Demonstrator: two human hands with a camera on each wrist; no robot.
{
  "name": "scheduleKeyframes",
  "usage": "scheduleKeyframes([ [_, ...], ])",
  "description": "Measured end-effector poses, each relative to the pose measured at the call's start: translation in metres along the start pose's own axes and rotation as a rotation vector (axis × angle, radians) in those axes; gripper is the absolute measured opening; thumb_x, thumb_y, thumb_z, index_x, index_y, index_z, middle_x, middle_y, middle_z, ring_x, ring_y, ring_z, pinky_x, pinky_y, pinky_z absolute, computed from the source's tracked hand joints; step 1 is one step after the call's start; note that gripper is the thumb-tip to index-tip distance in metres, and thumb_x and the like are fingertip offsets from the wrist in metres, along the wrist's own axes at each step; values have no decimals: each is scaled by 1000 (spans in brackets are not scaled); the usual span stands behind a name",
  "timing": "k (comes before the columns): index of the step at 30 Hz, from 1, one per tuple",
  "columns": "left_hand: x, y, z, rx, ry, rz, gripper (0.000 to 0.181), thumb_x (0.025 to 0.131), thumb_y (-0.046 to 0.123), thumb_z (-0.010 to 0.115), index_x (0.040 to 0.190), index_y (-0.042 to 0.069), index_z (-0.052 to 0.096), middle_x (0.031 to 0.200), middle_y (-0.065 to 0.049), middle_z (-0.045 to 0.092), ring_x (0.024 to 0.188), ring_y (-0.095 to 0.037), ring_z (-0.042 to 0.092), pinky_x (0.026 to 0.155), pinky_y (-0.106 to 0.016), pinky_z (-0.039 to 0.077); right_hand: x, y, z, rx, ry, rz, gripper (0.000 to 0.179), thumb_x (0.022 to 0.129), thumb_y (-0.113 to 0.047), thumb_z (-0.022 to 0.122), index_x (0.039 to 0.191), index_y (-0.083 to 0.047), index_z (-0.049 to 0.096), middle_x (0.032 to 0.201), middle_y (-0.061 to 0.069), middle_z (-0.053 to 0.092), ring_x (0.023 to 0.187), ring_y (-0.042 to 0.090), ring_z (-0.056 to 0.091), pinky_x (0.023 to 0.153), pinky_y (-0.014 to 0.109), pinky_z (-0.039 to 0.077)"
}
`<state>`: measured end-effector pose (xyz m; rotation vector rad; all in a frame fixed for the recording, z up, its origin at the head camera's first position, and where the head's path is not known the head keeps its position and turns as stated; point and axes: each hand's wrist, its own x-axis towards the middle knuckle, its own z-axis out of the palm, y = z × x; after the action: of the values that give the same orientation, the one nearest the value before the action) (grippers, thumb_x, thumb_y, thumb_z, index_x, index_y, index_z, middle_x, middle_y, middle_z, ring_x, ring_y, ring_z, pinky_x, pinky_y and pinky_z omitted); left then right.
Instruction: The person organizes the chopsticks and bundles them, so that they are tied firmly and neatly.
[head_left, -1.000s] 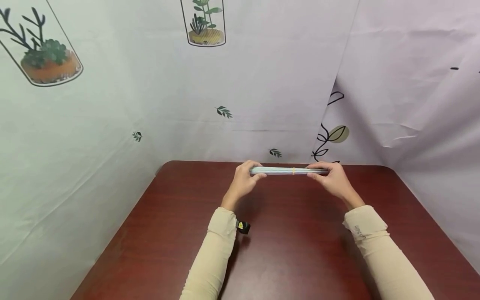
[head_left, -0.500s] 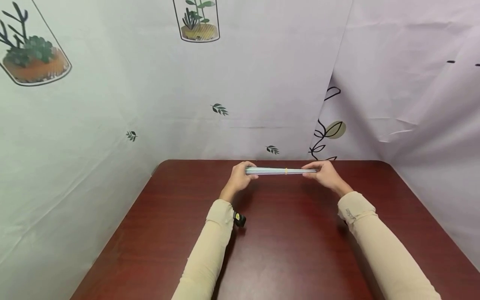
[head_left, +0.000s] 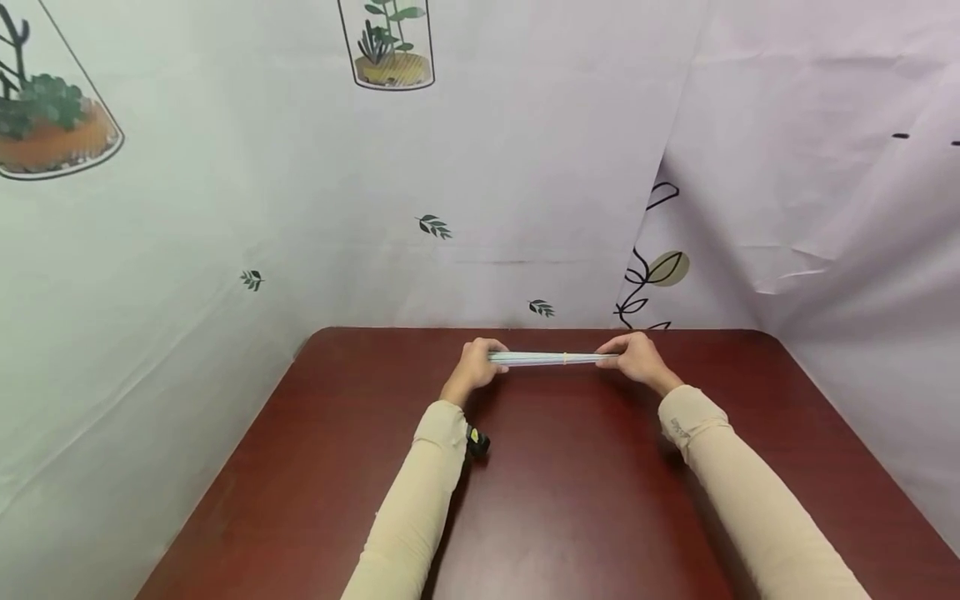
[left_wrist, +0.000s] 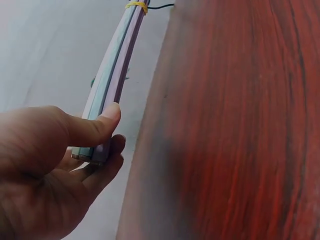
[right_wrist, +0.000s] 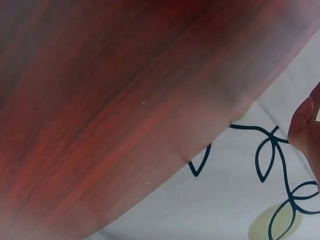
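Note:
A bundle of pastel chopsticks (head_left: 532,358), pale mint, green and lavender, lies level between both hands above the far part of the table. A yellow rubber band (left_wrist: 137,6) circles the bundle, right of its middle in the head view. My left hand (head_left: 476,364) pinches the thicker, blunt ends; in the left wrist view the thumb (left_wrist: 102,126) presses on top with fingers beneath. At the thin ends, my right hand (head_left: 636,357) pinches the tips between thumb and fingers. Only a sliver of the right hand (right_wrist: 306,127) shows in the right wrist view, without the chopsticks.
A dark red wooden table (head_left: 570,483) spreads beneath the arms. Its far edge meets a white hanging cloth (head_left: 555,167) printed with plants. A small black device (head_left: 477,442) sits at the left cuff.
The head view has shifted slightly. Both hands and the chopsticks have moved a little lower against the table's far edge. My right hand now covers less of the thin ends.

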<state>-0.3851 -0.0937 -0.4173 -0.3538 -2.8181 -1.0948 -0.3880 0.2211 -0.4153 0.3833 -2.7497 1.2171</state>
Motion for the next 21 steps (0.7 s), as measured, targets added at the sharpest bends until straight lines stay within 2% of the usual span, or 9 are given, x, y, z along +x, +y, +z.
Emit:
scheduleKeyframes([
  [8, -7, -10, 7, 9, 10, -46, 27, 80, 10, 83, 106, 9, 77, 107, -8, 72, 115, -30, 57, 96, -40, 48, -1, 3, 10, -42, -34, 22, 17, 77, -10, 85, 92, -3, 79, 88, 10, 75, 84, 22, 62, 71, 32, 47],
  [17, -21, -15, 13, 15, -16, -97, 28, 80, 9, 82, 108, 8, 77, 116, -11, 70, 128, -36, 49, 102, -43, 44, -10, 0, 20, -61, -79, 50, 14, 78, -7, 82, 92, -4, 79, 91, 10, 75, 95, 28, 66, 83, 43, 50],
  [21, -22, -15, 15, 20, -43, -100, 29, 82, 10, 81, 110, 8, 76, 118, -12, 69, 130, -37, 45, 102, -45, 44, -12, 2, 20, -55, -79, 67, 14, 78, -5, 82, 91, -3, 79, 90, 10, 75, 95, 27, 66, 83, 41, 51],
])
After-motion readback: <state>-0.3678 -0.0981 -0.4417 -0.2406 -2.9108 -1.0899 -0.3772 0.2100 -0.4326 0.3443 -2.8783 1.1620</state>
